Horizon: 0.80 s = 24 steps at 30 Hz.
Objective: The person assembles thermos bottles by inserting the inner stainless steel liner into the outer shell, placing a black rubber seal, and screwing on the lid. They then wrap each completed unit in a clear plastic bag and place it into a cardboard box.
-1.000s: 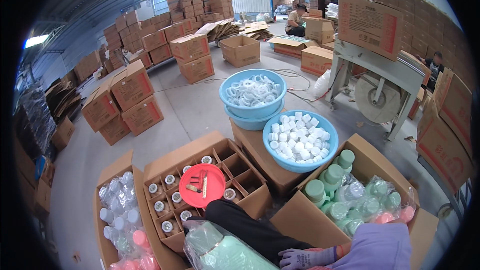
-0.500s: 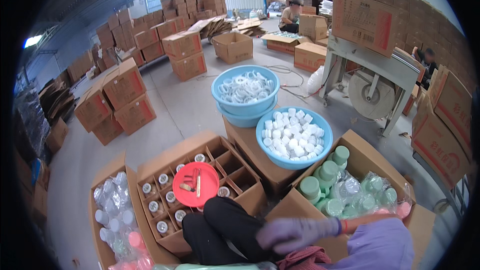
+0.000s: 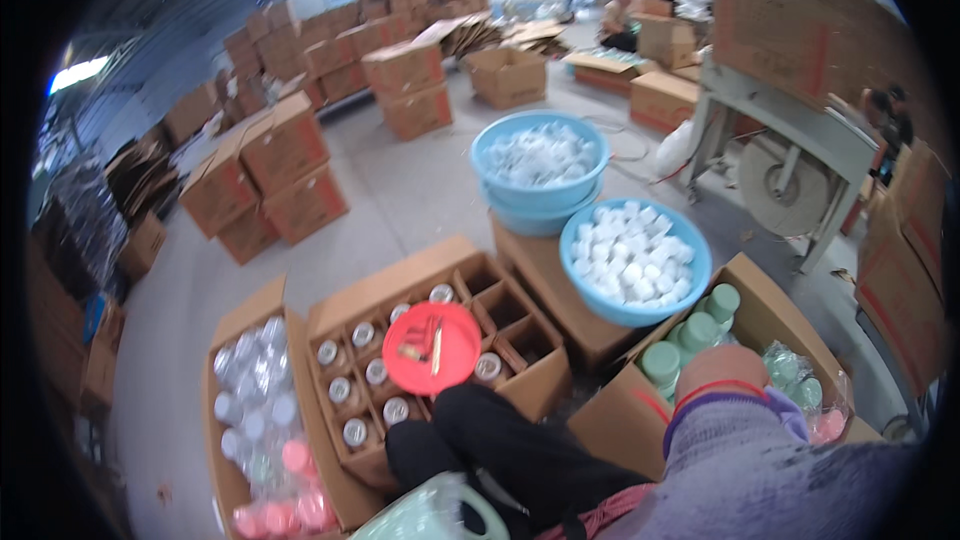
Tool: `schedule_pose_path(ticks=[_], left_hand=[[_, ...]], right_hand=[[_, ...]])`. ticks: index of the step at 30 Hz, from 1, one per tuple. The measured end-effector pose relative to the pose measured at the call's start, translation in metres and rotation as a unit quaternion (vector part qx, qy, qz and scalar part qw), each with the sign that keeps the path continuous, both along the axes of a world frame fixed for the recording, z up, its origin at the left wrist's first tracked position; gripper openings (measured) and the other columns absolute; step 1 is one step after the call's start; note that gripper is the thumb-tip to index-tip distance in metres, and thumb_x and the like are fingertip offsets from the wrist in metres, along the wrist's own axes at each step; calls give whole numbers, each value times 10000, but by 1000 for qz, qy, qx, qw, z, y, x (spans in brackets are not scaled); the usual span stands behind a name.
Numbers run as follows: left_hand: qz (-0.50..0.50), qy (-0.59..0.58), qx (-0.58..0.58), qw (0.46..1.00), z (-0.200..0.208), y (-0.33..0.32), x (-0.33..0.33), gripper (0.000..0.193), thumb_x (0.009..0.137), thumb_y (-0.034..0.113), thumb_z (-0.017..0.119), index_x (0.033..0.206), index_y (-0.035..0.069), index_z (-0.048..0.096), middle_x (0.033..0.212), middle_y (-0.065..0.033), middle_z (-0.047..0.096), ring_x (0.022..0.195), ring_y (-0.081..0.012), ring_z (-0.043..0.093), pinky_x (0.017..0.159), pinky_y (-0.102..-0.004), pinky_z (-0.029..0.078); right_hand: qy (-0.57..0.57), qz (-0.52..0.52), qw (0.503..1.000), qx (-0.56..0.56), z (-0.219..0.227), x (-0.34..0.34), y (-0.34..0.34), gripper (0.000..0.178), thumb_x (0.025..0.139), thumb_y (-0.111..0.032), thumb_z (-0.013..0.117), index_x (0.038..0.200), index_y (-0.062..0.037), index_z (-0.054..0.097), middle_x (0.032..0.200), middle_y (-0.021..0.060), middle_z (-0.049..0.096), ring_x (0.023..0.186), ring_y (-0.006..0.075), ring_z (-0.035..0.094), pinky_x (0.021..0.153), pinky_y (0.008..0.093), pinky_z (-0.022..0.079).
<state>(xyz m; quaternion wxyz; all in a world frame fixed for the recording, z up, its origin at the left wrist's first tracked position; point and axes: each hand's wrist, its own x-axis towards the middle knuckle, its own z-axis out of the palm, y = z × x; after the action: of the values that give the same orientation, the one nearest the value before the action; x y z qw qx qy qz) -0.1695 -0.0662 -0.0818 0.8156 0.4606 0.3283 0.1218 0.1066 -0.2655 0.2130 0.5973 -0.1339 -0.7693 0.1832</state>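
Note:
My right hand (image 3: 770,475), in a grey-purple knit glove, is raised very close at the lower right. A red band (image 3: 722,390) circles its wrist. Its fingers are out of sight, so what they hold, if anything, is hidden. My left hand is not in view. At the bottom, by my dark-trousered legs, lies a light green jug-like vessel with a handle (image 3: 440,510), partly in clear plastic. Behind my right forearm stands an open carton (image 3: 780,305) of green-capped and pink-capped bottles (image 3: 661,364), some in clear bags.
A divided carton (image 3: 545,380) holds several round-topped containers; a red dish (image 3: 455,355) with small red pieces and a stick lies on it. Left is a carton of bagged bottles (image 3: 255,425). Blue basins (image 3: 590,310) hold white caps and clear rings. Beyond are stacked cartons (image 3: 290,145), a wheeled machine and other people.
My right hand has moved from above my lap up close at the lower right. The view has shifted, and more of the green vessel shows at the bottom.

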Motion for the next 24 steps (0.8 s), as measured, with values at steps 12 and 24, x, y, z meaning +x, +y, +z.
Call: schedule_pose_path(ticks=[12,24], left_hand=[[316,-192,-30,929,1,37,-17,435,935,171,563,1346,34,517,1221,-132,639,1111,-299,644,929,-477,563],[604,-206,205,743,-44,315,-107,265,853,-31,546,1111,15,587,1108,-111,633,972,-272,666,847,-544,621]], right_hand=[[-12,-304,935,180,-48,7,47,381,882,-183,603,1175,60,592,1156,239,601,1078,374,596,1003,496,460],[-203,-397,849,-284,-190,32,186,476,743,-38,669,1216,-1,618,1213,190,619,1083,374,617,944,429,494]])
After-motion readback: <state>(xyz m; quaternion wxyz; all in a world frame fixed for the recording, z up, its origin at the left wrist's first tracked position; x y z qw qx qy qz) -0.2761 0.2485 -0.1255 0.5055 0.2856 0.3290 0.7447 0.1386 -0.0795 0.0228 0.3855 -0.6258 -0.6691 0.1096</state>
